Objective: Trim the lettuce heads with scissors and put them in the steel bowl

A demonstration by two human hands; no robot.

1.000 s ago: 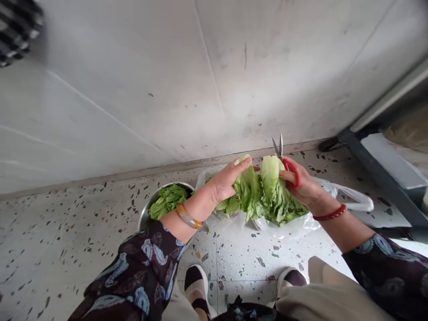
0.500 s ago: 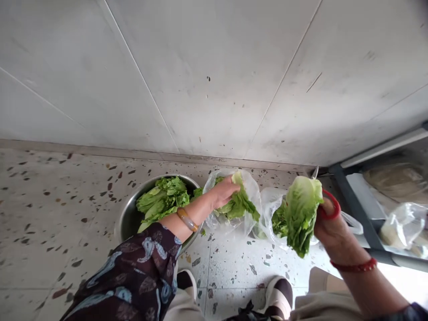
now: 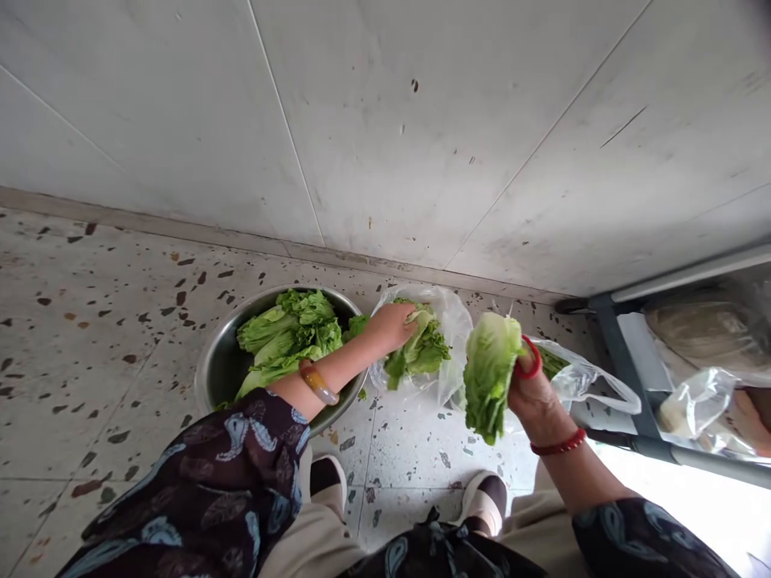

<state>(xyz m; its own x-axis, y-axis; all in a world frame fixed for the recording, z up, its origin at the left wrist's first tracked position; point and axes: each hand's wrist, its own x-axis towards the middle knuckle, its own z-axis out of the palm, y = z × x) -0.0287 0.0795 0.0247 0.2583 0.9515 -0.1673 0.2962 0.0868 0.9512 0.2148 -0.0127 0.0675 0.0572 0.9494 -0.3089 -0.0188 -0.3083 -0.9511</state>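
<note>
- Sitting at the left is a metal bowl (image 3: 220, 345) with green leaves (image 3: 295, 325) in it.
- Next, the left hand (image 3: 391, 327) is curled closed on some loose leaves (image 3: 425, 345), over a clear bag (image 3: 456, 309). They might drop on the floor (image 3: 409, 449) if the pinch is weak.
- At the right, the right hand (image 3: 533, 401) is partly closed, holding a lettuce (image 3: 491, 377) and a red scissors handle (image 3: 531, 357). The lettuce could slip, I think, because that hand has two things. Its long way runs near to far: pale end far, leafy end near.

Two hands (image 3: 390, 327) (image 3: 535, 400), one bowl (image 3: 220, 365)
</note>
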